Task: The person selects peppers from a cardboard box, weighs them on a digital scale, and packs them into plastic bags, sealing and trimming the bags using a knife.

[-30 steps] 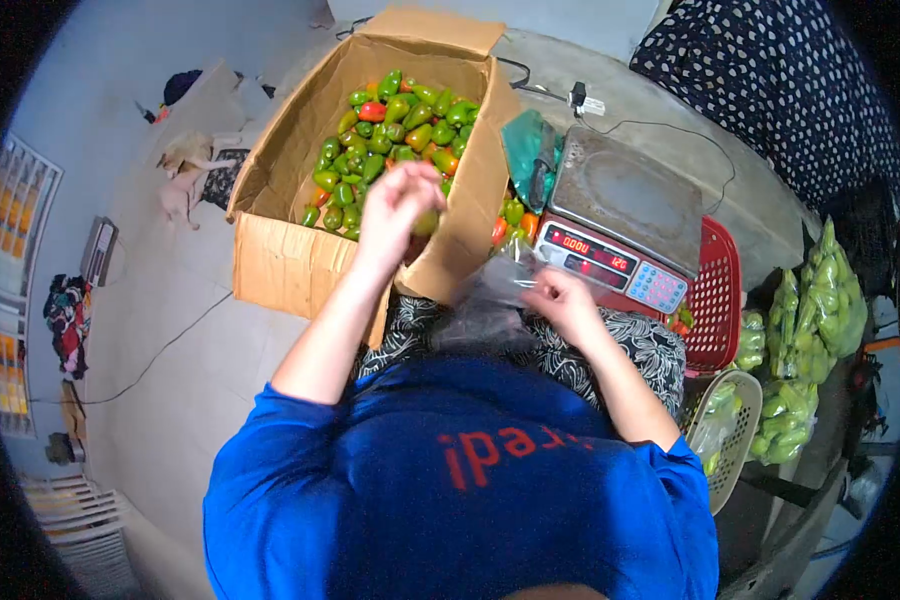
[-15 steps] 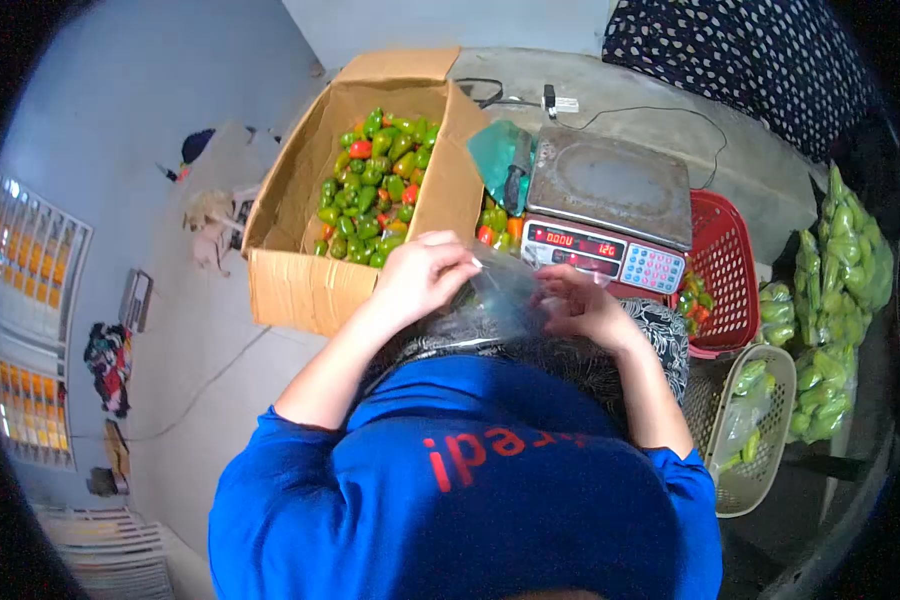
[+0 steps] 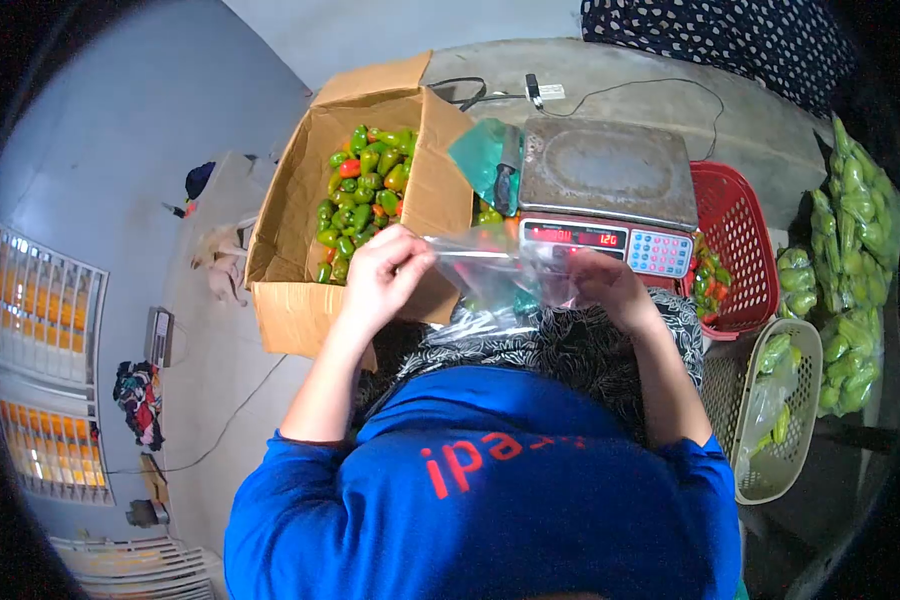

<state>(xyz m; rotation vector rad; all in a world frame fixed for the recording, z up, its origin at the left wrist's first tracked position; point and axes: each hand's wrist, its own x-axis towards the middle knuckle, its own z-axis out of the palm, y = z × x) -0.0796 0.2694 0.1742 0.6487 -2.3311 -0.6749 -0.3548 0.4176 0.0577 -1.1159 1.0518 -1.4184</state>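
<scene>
Between the fingers of the two hands, just above the lap, a clear plastic bag [image 3: 485, 272] spans the gap, its upper edge running roughly crosswise from left to right. The left hand [image 3: 388, 272] pinches the bag's left upper corner, thumb and fingers pressed together on the film. The right hand [image 3: 610, 287] curls in at the opposite end, touching the plastic; glare and blur cover its fingertips, so I cannot tell how tightly they close. Neither hand is nearer, as the bag reaches both. It looks thin, limp and see-through, streaked with white glints along its folds, the lower part drooping over patterned cloth [image 3: 580, 345]. Outward past the left hand stands an open cardboard box [image 3: 305, 315] of mostly green peppers [image 3: 363, 195], a few red or orange. Beyond the right hand sits a weighing scale [image 3: 610, 180], a red basket [image 3: 755, 215] next to it.
</scene>
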